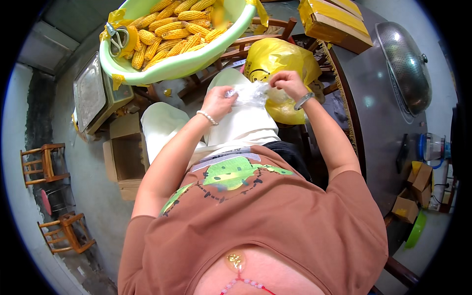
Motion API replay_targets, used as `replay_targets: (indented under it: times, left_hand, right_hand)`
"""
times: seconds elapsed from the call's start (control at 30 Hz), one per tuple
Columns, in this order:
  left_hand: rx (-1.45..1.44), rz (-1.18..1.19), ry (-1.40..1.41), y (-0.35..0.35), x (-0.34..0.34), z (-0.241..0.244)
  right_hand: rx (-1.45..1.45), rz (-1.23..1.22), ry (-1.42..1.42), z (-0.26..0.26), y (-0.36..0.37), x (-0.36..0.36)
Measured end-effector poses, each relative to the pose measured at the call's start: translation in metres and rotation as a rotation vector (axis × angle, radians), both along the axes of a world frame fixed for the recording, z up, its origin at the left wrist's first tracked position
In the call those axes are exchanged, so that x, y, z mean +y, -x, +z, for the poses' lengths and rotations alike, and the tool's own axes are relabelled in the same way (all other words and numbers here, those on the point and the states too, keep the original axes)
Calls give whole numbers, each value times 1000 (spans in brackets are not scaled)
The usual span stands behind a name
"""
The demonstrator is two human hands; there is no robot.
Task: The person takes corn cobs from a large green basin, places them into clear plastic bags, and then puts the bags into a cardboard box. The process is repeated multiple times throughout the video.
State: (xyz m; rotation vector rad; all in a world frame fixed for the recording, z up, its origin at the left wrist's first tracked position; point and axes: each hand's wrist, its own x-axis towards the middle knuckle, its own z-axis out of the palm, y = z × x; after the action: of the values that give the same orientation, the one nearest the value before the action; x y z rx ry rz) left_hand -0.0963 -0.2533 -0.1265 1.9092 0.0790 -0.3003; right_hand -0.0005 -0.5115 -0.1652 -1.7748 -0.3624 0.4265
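A crumpled clear plastic bag [251, 93] lies over my thigh in white trousers, between my two hands. My left hand [219, 102] grips its left end, with the fingers bent around the film. At the opposite end, the thumb and fingers of my right hand [291, 85] pinch the film's edge. Just beyond my right hand sits a full yellow plastic bag [284, 53] with a printed face; its contents are hidden. In front of my knees stands a pale green basin [177, 73] heaped with dried corn cobs [173, 31].
Scissors [118, 41] and a yellow tape roll [132, 41] rest at the basin's left rim. A platform scale [90, 94] and an open cardboard box [127, 155] stand to my left. On the right, a grey table [383, 121] bears a taped carton [335, 25] and a perforated metal dome [409, 66].
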Motion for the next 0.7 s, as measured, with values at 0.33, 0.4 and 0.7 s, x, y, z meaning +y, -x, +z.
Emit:
replay_targets:
  times: [0.33, 0.4, 0.7]
  left_hand:
    - [13, 331, 399, 30, 45, 3]
    - [17, 392, 472, 35, 58, 9]
    - [36, 463, 579, 54, 76, 21]
  right_hand:
    - [266, -209, 27, -38, -22, 36]
    - [24, -5, 537, -38, -21, 35]
    - [49, 90, 790, -124, -31, 57]
